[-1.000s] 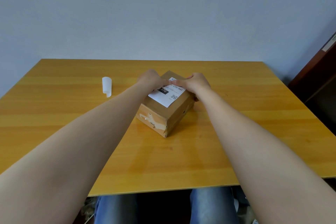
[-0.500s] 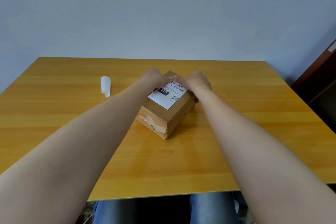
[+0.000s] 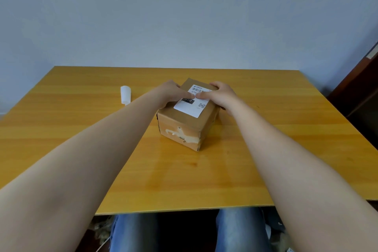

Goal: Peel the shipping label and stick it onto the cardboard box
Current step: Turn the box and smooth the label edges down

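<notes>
A small cardboard box with torn tape on its front face stands mid-table, turned at an angle. A white shipping label with a barcode, a black block and a QR code lies flat on its top. My left hand clasps the box's left upper edge, its thumb pressed on the label. My right hand clasps the right upper edge, a fingertip on the label too. The two tips meet near the label's middle. My fingers behind the box are hidden.
A white roll of label backing lies on the wooden table, left of the box. A dark wooden cabinet stands beyond the table's right edge. My knees in jeans show under the near edge.
My fingertips have slid from the label's far end toward me, to its middle, so the barcode beyond them now shows. The box stays in place.
</notes>
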Motion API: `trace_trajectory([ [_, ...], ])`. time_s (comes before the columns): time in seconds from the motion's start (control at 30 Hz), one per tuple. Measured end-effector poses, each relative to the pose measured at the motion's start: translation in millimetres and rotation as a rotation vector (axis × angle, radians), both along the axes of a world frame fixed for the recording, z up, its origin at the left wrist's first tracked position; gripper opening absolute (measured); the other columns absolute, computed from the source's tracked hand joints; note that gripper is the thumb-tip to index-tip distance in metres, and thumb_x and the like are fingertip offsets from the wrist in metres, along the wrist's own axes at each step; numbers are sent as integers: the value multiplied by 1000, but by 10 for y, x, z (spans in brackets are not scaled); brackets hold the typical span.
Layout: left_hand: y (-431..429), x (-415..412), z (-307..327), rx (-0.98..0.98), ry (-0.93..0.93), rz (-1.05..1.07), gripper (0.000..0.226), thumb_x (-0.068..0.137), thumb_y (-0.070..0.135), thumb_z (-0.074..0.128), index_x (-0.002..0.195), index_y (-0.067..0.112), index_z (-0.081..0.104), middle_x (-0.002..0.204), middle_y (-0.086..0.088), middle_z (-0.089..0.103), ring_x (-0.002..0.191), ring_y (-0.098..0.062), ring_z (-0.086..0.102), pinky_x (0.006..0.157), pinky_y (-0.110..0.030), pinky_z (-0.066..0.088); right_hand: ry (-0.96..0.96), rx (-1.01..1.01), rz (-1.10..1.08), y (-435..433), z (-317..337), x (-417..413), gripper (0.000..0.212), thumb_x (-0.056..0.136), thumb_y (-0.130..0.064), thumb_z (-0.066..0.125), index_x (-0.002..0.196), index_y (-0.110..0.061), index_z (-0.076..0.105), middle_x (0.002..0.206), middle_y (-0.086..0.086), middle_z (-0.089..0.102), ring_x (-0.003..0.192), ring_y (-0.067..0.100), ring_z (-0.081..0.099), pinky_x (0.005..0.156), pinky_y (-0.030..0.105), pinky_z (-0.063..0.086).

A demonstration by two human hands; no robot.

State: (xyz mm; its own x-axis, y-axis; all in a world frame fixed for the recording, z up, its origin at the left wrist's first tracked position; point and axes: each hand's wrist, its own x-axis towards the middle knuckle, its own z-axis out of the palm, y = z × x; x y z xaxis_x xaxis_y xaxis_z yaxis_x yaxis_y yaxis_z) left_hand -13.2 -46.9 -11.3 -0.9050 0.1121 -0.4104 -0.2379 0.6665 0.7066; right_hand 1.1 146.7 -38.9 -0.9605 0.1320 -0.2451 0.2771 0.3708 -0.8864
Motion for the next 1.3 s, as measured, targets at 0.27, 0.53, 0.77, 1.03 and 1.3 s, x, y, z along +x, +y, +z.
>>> trace_trajectory([
  [0.27,0,80,-7,21,-6,-13,69,75,52,87,132,17,68,112,-6,73,96,-27,71,85,-41,60,-40,-31,20,21,36,65,102,70,-30,98,156,-20,45,140,2,62,113,22,66,88,34,56],
  [0.53,6,16,-95,-14,97,40,60,80,54,83,125,15,73,100,-3,75,78,-19,68,60,-29,49,-41,145,-15,-45,5,-71,115,59,-54,99,151,-11,45,142,6,63,125,28,64,104,48,54],
  [0.77,22,-100,-154,-77,168,49,54,83,57,79,107,8,78,88,-3,74,71,-22,62,62,-31,42,-72,311,-45,-102,32,-175,78,56,-67,91,104,-17,55,102,3,67,88,27,62,60,33,43],
  [1.03,66,-261,-212,-161,218,67,42,86,59,73,85,18,69,83,-5,69,71,-26,58,65,-33,39,-91,346,-90,-128,83,-151,64,67,-70,85,82,-16,54,83,0,63,86,29,65,69,35,51],
  [1.3,84,-318,-207,-151,186,81,45,86,60,74,95,16,71,89,-5,70,75,-26,59,68,-34,41,-103,333,-84,-147,153,-107,70,70,-70,85,86,-11,51,87,1,62,92,30,62,80,40,55],
])
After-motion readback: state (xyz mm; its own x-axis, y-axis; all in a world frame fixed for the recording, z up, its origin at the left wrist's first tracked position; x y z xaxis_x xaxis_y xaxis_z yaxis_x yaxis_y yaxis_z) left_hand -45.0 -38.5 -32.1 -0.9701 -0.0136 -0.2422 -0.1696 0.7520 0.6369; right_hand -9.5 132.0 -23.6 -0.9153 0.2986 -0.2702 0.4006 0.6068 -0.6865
